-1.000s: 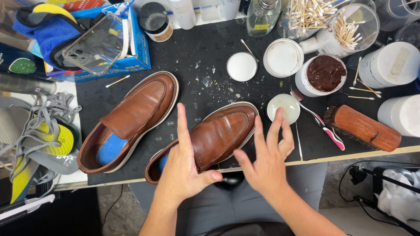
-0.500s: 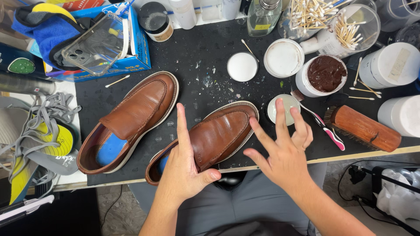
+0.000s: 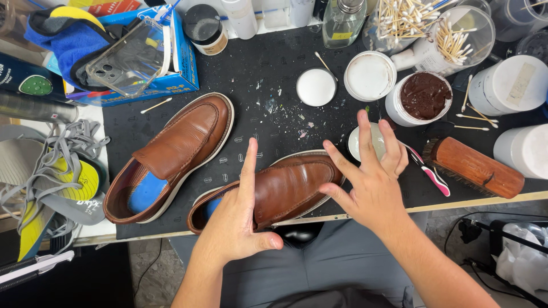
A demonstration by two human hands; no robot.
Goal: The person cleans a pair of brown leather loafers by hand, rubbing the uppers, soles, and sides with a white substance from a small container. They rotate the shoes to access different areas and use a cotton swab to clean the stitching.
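Observation:
Two brown leather loafers lie on a black mat. The nearer loafer rests at the front edge of the table, and my left hand holds its side, thumb under it and fingers straight up. My right hand hovers with spread fingers just right of that shoe's toe, over a small white dish. It holds nothing. The second loafer, with a blue insole, lies further left, untouched.
An open jar of brown polish, white lids, a wooden brush and a pink toothbrush sit to the right. Cotton swabs in clear cups stand behind. A blue box and grey sneakers are at left.
My right hand has moved right and away from me, off the near shoe's toe toward the small white dish. The left hand and both shoes have stayed put.

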